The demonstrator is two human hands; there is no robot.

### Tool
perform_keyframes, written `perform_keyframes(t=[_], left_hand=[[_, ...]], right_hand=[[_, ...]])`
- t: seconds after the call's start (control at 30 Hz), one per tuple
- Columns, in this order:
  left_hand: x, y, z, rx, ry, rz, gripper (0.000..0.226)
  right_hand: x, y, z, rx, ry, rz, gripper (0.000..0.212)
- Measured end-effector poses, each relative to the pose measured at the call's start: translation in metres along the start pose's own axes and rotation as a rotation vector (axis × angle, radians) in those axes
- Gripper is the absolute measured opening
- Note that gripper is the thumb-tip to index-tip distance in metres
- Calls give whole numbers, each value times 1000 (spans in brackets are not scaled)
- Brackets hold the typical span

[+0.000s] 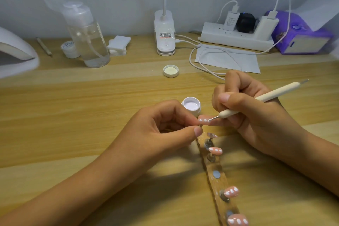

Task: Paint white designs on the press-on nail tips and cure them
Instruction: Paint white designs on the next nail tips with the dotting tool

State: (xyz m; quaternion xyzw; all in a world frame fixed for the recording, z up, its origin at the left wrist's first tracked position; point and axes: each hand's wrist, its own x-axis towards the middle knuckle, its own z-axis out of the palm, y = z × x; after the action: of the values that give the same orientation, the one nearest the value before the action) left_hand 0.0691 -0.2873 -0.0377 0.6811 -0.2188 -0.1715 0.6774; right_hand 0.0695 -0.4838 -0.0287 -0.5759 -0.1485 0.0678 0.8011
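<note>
The left hand (165, 130) pinches a pink nail tip (204, 120) bearing three white dots, above the surface (91, 101). The right hand's (253, 115) fingers grip a dotting tool (256, 101) touching it. Four more dotted tips sit on the strip (218, 181).

On the wooden counter (91, 97) are set an open jar (191, 106), a loose lid (171, 71), a pump bottle (88, 38) and a power strip (236, 39).

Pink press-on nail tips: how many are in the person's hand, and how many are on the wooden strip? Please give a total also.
Pink nail tip held in the left hand, being dotted: 1
Pink nail tips on the wooden holder strip: 4
Total: 5
</note>
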Motion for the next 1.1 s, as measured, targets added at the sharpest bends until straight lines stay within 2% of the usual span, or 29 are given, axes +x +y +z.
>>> perform_keyframes(t=[0.47,0.67,0.73,0.8,0.87,0.93,1.0,1.1], left_hand=[[0,-2,-1,-3,22,5,8],[1,0,-1,-57,33,1,14],[-2,2,1,-94,50,42,17],[-8,6,4,-103,107,178,14],[-15,9,7,22,163,362,14],[-19,12,11,222,116,494,11],[-19,12,13,429,55,568,6],[-18,9,16,632,26,588,19]], right_hand=[[1,-1,0,53,22,14,21],[4,-6,-3,31,40,33,26],[6,-6,-5,59,87,41,27],[8,-7,-7,77,126,44,28],[9,-6,-9,71,155,46,30],[10,-5,-9,64,174,49,30],[10,-4,-10,59,193,39,31],[9,-5,-10,39,205,38,30]])
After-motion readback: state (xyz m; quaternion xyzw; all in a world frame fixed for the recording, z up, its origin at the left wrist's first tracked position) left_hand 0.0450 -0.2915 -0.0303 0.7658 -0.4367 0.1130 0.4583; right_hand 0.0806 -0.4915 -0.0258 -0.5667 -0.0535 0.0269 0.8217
